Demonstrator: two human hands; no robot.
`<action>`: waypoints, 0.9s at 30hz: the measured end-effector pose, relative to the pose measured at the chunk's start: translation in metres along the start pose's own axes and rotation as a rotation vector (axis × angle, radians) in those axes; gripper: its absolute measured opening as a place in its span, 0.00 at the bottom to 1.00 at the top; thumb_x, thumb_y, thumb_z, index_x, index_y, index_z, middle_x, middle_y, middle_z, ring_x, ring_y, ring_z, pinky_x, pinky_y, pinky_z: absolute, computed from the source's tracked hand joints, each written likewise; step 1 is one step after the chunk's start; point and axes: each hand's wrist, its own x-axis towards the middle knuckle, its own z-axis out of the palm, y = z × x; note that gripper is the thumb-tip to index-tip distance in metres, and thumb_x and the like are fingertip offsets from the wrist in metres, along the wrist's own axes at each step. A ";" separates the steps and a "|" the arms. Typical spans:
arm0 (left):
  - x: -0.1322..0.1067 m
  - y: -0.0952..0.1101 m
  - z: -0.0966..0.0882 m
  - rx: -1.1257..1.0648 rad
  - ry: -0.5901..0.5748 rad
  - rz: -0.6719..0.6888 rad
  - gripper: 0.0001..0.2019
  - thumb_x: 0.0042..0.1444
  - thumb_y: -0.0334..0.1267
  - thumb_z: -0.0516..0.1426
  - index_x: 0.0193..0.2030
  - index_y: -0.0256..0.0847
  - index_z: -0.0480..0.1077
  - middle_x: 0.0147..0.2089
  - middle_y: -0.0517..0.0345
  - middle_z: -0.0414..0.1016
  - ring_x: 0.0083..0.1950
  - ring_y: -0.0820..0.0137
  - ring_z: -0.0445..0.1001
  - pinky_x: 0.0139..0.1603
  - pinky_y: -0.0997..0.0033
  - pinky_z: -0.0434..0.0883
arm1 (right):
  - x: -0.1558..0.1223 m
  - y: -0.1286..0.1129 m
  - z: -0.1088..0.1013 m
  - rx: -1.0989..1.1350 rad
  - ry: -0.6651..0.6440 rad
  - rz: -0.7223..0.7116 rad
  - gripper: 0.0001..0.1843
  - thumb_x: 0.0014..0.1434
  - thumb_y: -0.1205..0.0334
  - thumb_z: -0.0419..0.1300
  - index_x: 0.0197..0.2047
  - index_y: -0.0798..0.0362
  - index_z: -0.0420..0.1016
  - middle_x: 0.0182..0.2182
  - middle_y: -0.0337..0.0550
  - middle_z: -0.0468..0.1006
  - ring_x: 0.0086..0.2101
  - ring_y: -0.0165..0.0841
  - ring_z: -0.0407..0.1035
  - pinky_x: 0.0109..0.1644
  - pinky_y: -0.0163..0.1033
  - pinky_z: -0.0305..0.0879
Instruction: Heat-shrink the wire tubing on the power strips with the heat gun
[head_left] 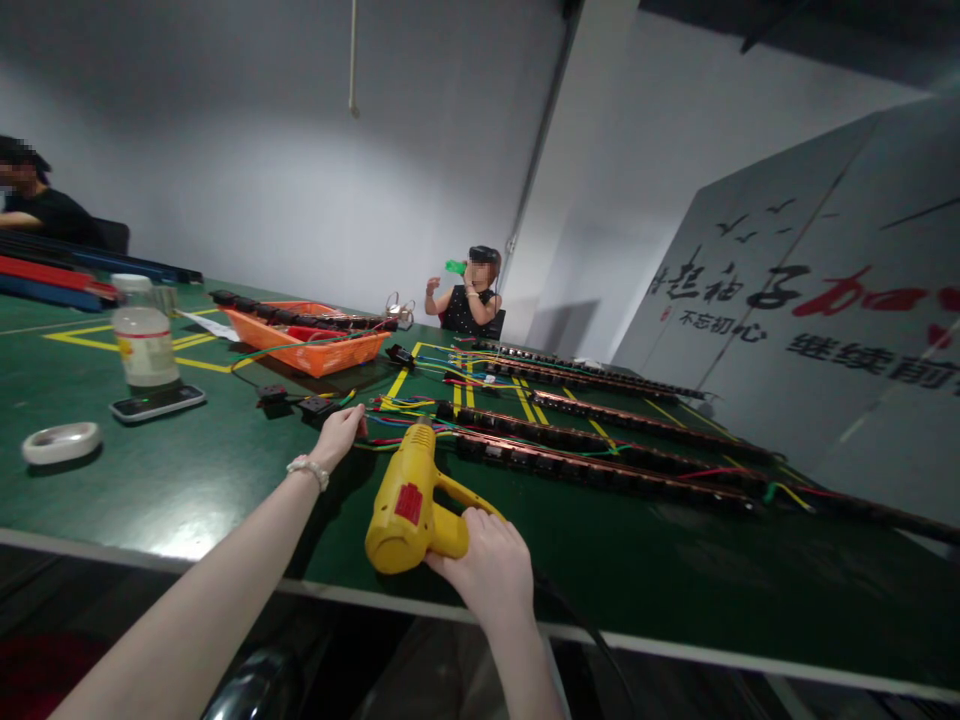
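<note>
My right hand (491,560) is wrapped round the handle of a yellow heat gun (401,505). The gun's nozzle points away from me, toward colored wires (386,440) that come out of the near black-and-copper strip (540,462). Left of the nozzle, my left hand (341,437) pinches the ends of these wires; its fingertips are partly hidden. Just beyond it lie small black connectors (319,405). A second strip (517,425) with its own wires runs close behind the near one.
An orange basket (315,355) holding strips stands behind my left hand. To the left are a bottle (146,340), a phone (157,402) and a white ring-shaped object (61,443). More strips (600,378) lie at the back right. A person (472,300) sits across the green table (225,480).
</note>
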 end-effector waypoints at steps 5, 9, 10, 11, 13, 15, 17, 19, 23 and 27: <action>0.002 -0.003 0.000 -0.066 -0.012 -0.019 0.24 0.50 0.57 0.47 0.17 0.39 0.65 0.19 0.57 0.68 0.25 0.69 0.66 0.32 0.71 0.62 | -0.006 0.017 -0.006 -0.055 0.032 0.018 0.19 0.44 0.48 0.66 0.27 0.51 0.64 0.26 0.37 0.72 0.32 0.36 0.68 0.36 0.39 0.54; -0.001 0.000 -0.001 -0.030 -0.001 -0.008 0.26 0.50 0.58 0.47 0.17 0.38 0.66 0.19 0.57 0.68 0.25 0.69 0.66 0.31 0.71 0.61 | -0.010 0.021 -0.007 -0.055 0.041 0.028 0.18 0.44 0.50 0.67 0.27 0.51 0.64 0.26 0.38 0.72 0.32 0.36 0.68 0.36 0.39 0.54; -0.001 0.002 -0.001 -0.031 0.002 -0.010 0.26 0.49 0.59 0.47 0.16 0.39 0.66 0.18 0.57 0.68 0.25 0.69 0.66 0.31 0.71 0.61 | -0.010 0.021 -0.008 -0.051 0.041 0.030 0.18 0.44 0.51 0.67 0.27 0.51 0.64 0.26 0.38 0.72 0.32 0.36 0.68 0.36 0.39 0.55; -0.002 0.004 -0.001 -0.038 0.004 -0.014 0.26 0.49 0.59 0.47 0.16 0.39 0.65 0.18 0.56 0.68 0.25 0.69 0.65 0.31 0.71 0.61 | -0.010 0.021 -0.008 -0.048 0.039 0.032 0.18 0.43 0.51 0.67 0.27 0.51 0.64 0.26 0.38 0.72 0.31 0.36 0.68 0.36 0.39 0.55; -0.003 0.006 -0.001 -0.054 0.006 -0.027 0.26 0.48 0.60 0.48 0.16 0.39 0.65 0.18 0.56 0.68 0.24 0.69 0.65 0.30 0.71 0.61 | -0.009 0.021 -0.008 -0.044 0.037 0.037 0.18 0.43 0.51 0.68 0.27 0.51 0.64 0.27 0.38 0.72 0.31 0.36 0.68 0.36 0.39 0.55; -0.004 0.008 -0.001 -0.049 0.008 -0.038 0.26 0.48 0.60 0.48 0.15 0.39 0.65 0.18 0.56 0.68 0.24 0.69 0.65 0.30 0.71 0.61 | -0.008 0.021 -0.009 -0.039 0.033 0.041 0.18 0.43 0.52 0.68 0.27 0.51 0.64 0.27 0.38 0.72 0.31 0.35 0.67 0.36 0.39 0.56; -0.003 0.006 -0.001 -0.028 0.010 -0.035 0.26 0.48 0.59 0.47 0.15 0.39 0.65 0.18 0.56 0.68 0.24 0.70 0.64 0.30 0.71 0.60 | -0.008 0.021 -0.009 -0.042 0.024 0.042 0.18 0.43 0.52 0.68 0.27 0.51 0.64 0.27 0.38 0.72 0.31 0.36 0.68 0.36 0.39 0.56; -0.002 0.003 -0.001 -0.001 0.009 -0.023 0.25 0.50 0.57 0.47 0.15 0.39 0.65 0.18 0.56 0.68 0.24 0.70 0.65 0.30 0.71 0.60 | -0.008 0.019 -0.010 -0.054 0.013 0.037 0.18 0.44 0.51 0.68 0.27 0.51 0.64 0.26 0.38 0.72 0.31 0.36 0.68 0.37 0.39 0.57; 0.001 -0.003 0.000 0.028 0.012 -0.023 0.23 0.51 0.54 0.46 0.16 0.40 0.64 0.19 0.57 0.68 0.24 0.69 0.65 0.30 0.71 0.60 | -0.009 0.012 -0.009 -0.070 0.020 0.042 0.18 0.43 0.50 0.68 0.28 0.51 0.65 0.27 0.39 0.72 0.32 0.37 0.68 0.38 0.40 0.57; 0.000 -0.003 0.000 0.054 0.017 -0.027 0.23 0.53 0.53 0.46 0.15 0.40 0.63 0.18 0.57 0.67 0.24 0.70 0.65 0.29 0.71 0.59 | -0.009 -0.001 -0.004 -0.048 0.017 0.037 0.20 0.42 0.48 0.68 0.28 0.52 0.65 0.26 0.39 0.72 0.32 0.38 0.68 0.38 0.40 0.58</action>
